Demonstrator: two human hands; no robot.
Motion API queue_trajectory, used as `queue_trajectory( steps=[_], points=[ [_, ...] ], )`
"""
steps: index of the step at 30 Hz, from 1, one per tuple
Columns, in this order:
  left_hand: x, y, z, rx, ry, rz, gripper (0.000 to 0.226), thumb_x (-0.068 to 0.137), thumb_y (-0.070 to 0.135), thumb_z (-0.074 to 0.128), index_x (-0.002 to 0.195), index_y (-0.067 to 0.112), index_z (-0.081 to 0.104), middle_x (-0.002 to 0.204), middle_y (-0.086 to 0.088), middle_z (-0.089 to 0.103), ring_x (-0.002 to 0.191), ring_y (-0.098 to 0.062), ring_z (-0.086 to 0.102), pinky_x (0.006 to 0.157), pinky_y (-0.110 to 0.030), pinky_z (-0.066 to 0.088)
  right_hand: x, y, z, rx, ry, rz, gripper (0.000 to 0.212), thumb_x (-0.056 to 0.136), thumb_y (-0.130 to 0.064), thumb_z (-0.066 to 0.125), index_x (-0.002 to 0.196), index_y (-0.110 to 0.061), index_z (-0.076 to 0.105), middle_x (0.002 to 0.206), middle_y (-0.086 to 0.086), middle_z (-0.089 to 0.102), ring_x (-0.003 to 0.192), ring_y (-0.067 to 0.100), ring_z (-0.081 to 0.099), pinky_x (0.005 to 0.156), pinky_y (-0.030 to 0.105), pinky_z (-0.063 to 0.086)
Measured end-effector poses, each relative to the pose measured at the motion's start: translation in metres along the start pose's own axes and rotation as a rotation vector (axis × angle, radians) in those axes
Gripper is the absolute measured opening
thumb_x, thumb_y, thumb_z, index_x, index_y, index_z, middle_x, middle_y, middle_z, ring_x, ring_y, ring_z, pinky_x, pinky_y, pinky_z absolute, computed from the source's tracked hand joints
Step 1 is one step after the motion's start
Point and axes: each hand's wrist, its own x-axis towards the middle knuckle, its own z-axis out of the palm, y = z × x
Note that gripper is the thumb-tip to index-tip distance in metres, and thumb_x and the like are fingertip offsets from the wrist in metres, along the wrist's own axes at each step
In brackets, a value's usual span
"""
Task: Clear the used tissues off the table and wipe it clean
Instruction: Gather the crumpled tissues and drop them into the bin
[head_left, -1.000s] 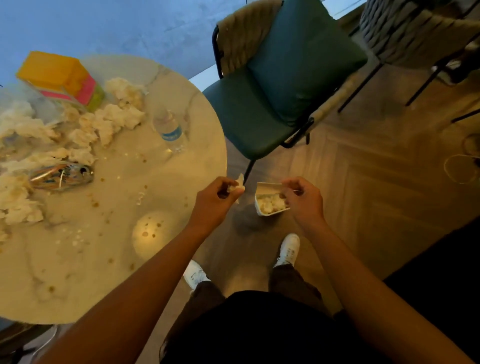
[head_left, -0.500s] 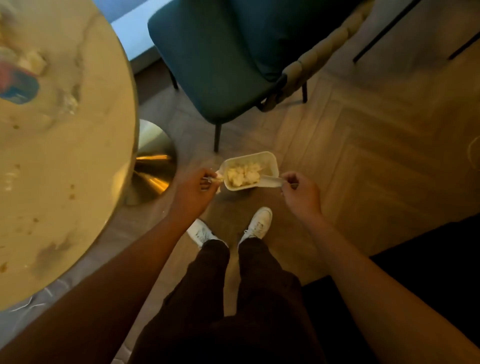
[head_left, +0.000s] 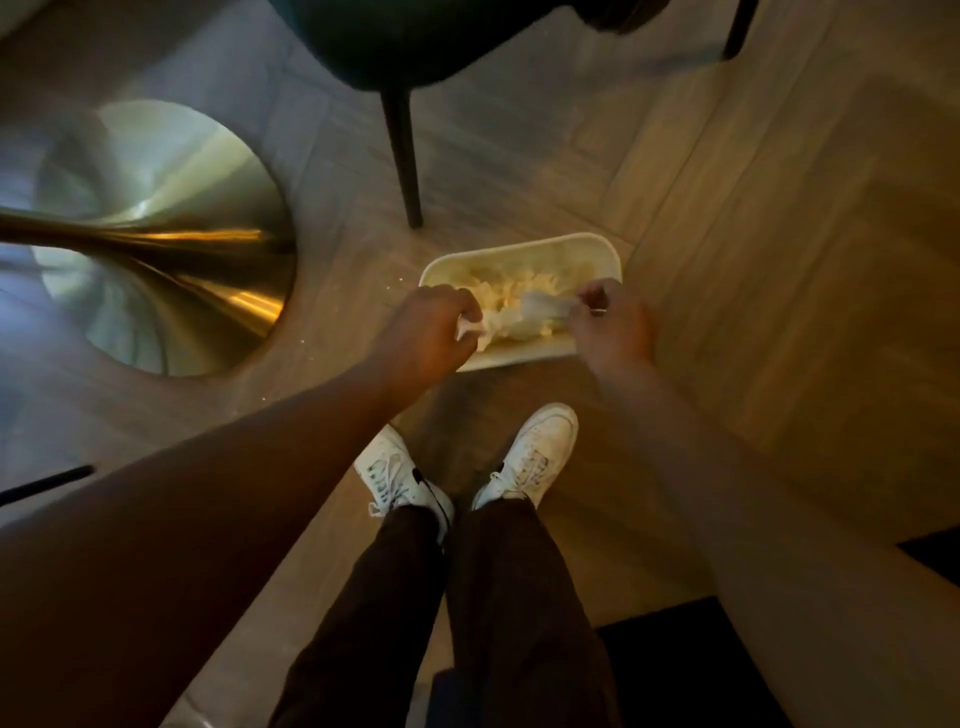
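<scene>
White, feather-light used tissues (head_left: 511, 306) crumple softly as my left hand (head_left: 426, 332) and right hand (head_left: 610, 327) pinch them over the bin (head_left: 597, 247), best taken by a loose edge.

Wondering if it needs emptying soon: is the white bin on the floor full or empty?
Partly filled: crumpled tissues lie inside the white bin, below its rim.
</scene>
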Motion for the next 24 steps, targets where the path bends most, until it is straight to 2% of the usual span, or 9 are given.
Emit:
queue_trajectory(
  steps=[2,4,7,10,12,14,17,20,24],
  points=[
    [0.026,-0.012,0.015,0.169,-0.084,0.04,0.029,0.091,0.029,0.071,0.119,0.025,0.068,0.131,0.0,0.061,0.123,-0.021,0.053,0.105,-0.038,0.042,0.028,0.012,0.015,-0.062,-0.042,0.035,0.024,0.1,-0.021,0.055,0.121,-0.022,0.067,0.121,-0.003,0.063,0.102,0.013,0.058,0.079,0.021,0.039],
    [0.044,-0.017,0.025,0.29,-0.159,0.072,0.033,0.091,0.027,0.07,0.123,0.025,0.067,0.138,0.0,0.057,0.128,-0.023,0.05,0.111,-0.044,0.039,0.044,0.019,0.025,-0.155,-0.062,0.002,0.028,0.099,-0.018,0.056,0.125,-0.02,0.067,0.131,0.001,0.059,0.108,0.017,0.06,0.08,0.019,0.037],
    [0.066,-0.018,0.035,0.341,-0.254,0.105,0.038,0.092,0.027,0.07,0.129,0.027,0.063,0.138,-0.002,0.055,0.125,-0.024,0.052,0.105,-0.042,0.043,0.06,0.027,0.037,-0.223,-0.11,-0.144,0.026,0.095,-0.012,0.057,0.116,-0.02,0.07,0.126,0.005,0.062,0.112,0.021,0.062,0.085,0.021,0.04],
    [0.083,-0.017,0.048,0.441,-0.404,0.1,0.041,0.094,0.03,0.066,0.135,0.026,0.06,0.137,-0.003,0.056,0.122,-0.025,0.056,0.1,-0.04,0.047,0.077,0.032,0.054,-0.418,-0.313,-0.251,0.033,0.096,-0.011,0.056,0.125,-0.018,0.068,0.131,0.005,0.06,0.119,0.022,0.058,0.094,0.026,0.042],
    [0.094,-0.018,0.061,0.475,-0.474,0.054,0.04,0.097,0.024,0.063,0.137,0.023,0.06,0.135,-0.005,0.058,0.117,-0.026,0.061,0.096,-0.039,0.051,0.087,0.035,0.067,-0.588,-0.475,-0.317,0.039,0.096,-0.01,0.055,0.133,-0.018,0.064,0.135,0.007,0.062,0.121,0.026,0.059,0.101,0.032,0.047],
    [0.103,-0.02,0.072,0.497,-0.517,0.015,0.038,0.099,0.019,0.059,0.137,0.021,0.06,0.129,-0.008,0.061,0.11,-0.027,0.064,0.09,-0.037,0.053,0.097,0.038,0.079,-0.712,-0.567,-0.329,0.039,0.096,-0.013,0.056,0.134,-0.016,0.064,0.132,0.01,0.064,0.118,0.028,0.06,0.1,0.038,0.05],
    [0.112,-0.023,0.084,0.494,-0.522,0.007,0.035,0.101,0.018,0.055,0.135,0.021,0.061,0.124,-0.007,0.063,0.104,-0.027,0.065,0.085,-0.036,0.053,0.106,0.038,0.089,-0.774,-0.611,-0.283,0.035,0.1,-0.015,0.053,0.133,-0.015,0.063,0.13,0.011,0.063,0.115,0.029,0.06,0.095,0.036,0.048],
    [0.107,-0.019,0.078,0.495,-0.508,0.021,0.035,0.101,0.019,0.055,0.136,0.021,0.059,0.126,-0.007,0.062,0.106,-0.027,0.064,0.086,-0.036,0.052,0.104,0.034,0.083,-0.736,-0.587,-0.296,0.037,0.1,-0.017,0.052,0.136,-0.017,0.061,0.135,0.011,0.06,0.118,0.031,0.058,0.101,0.039,0.047],
    [0.075,-0.002,0.042,0.493,-0.346,0.081,0.038,0.098,0.026,0.059,0.136,0.027,0.058,0.132,-0.003,0.06,0.114,-0.025,0.061,0.095,-0.041,0.051,0.068,0.018,0.042,-0.59,-0.493,-0.282,0.041,0.099,-0.016,0.053,0.14,-0.019,0.057,0.144,0.009,0.055,0.129,0.028,0.053,0.104,0.034,0.041]
  ],
)
